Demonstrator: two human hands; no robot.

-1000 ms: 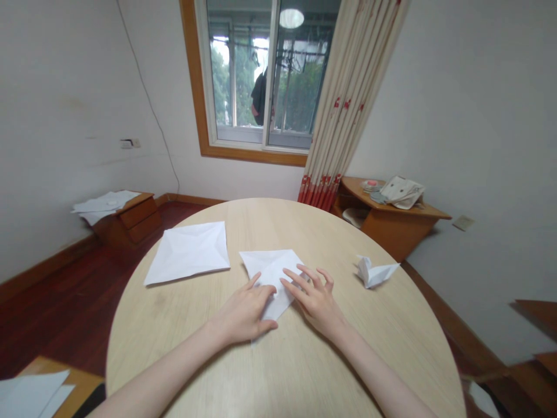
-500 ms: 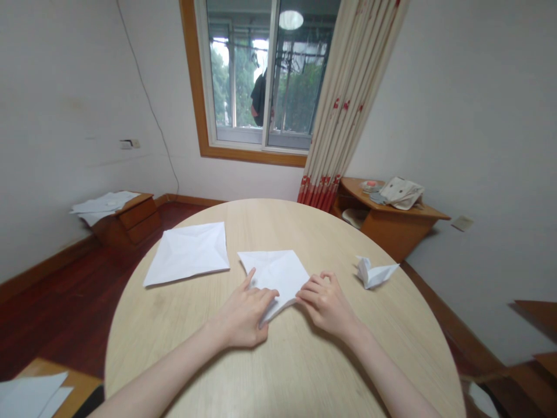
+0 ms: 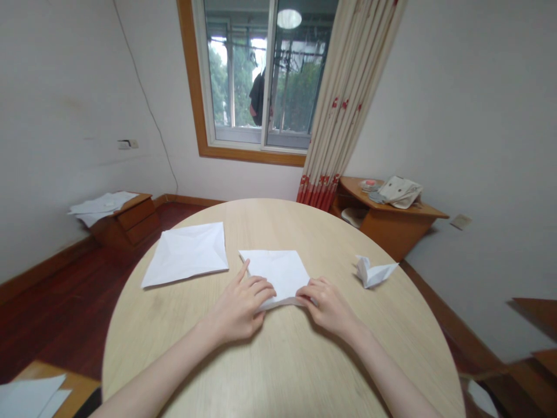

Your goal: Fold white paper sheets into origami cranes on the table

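A white sheet of paper [image 3: 281, 271], partly folded, lies before me on the round table, its near edge slightly raised. At its near left side, my left hand [image 3: 243, 303] grips the edge: the index finger stretches along the left side, the other fingers curl over the top, and the thumb is at the near edge, partly hidden. My right hand [image 3: 324, 305] pinches the near right edge between thumb and fingers. To the right stands a folded paper bird [image 3: 375, 273], apart from both hands. A larger creased sheet [image 3: 187, 252] rests at the left, untouched.
The round wooden table [image 3: 287, 371] fills the foreground. Behind it on the right, a corner cabinet [image 3: 394, 229] bears a cloth bag [image 3: 400, 191]. A low drawer unit [image 3: 134, 219] with papers stands at the left. More paper [image 3: 32, 396] lies at the lower left.
The paper's near corner, which pointed toward me, has been folded, leaving a straighter near edge. My left hand has shifted slightly up and left; my right hand's fingers have closed lower over the edge.
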